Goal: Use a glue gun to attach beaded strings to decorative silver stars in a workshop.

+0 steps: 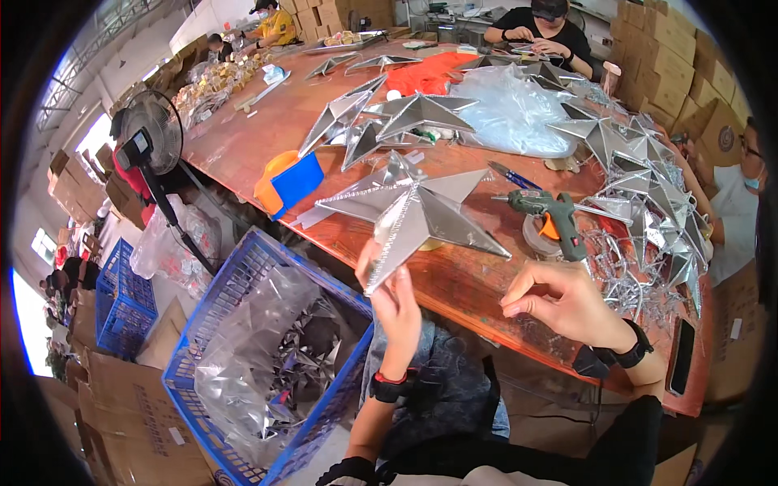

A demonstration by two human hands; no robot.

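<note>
My left hand (pixel 394 306) grips a silver metal star (pixel 425 215) by its lowest point, with the star tilted above the table's front edge. Apart from it, over the wooden table (pixel 462 283), my right hand (pixel 559 301) is closed, thumb against fingertips. Whatever may be in that pinch is too small to make out. Behind the right hand lie a green and orange glue gun (pixel 551 219) and a roll of tape (pixel 538 236). A pair of blue-handled pliers (pixel 514 176) rests beyond the star's right side.
A blue basket (pixel 231 271) with plastic-wrapped dark stars stands below left. More silver stars (pixel 600 138) and silver scraps (pixel 620 271) crowd the right. An orange and blue tape dispenser (pixel 289 182), a plastic bag (pixel 515 109) and a phone (pixel 681 356) lie on the table. A fan (pixel 152 134) stands left.
</note>
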